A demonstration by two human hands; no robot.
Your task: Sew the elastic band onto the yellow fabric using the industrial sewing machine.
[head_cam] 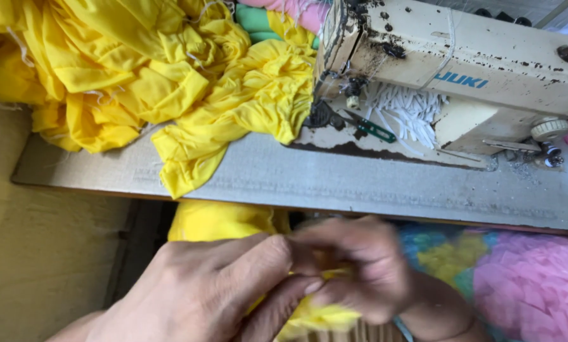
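Observation:
Low in the head view, my left hand (214, 288) and my right hand (353, 266) are pressed together, both pinching a small piece of yellow fabric (319, 316) below the table's front edge. The right hand is blurred. More yellow cloth (220, 220) hangs off the table just above my left hand. A large heap of yellow garments (138, 69) covers the table's left part and reaches the head of a worn cream sewing machine (461, 57).
The grey table top (334, 180) runs across the view. Green-handled thread snips (372, 130) and a bundle of white strips (404, 111) lie on the machine bed. Pink, blue and yellow fabric (518, 278) lies lower right. Pink and green cloth (277, 12) sits behind the heap.

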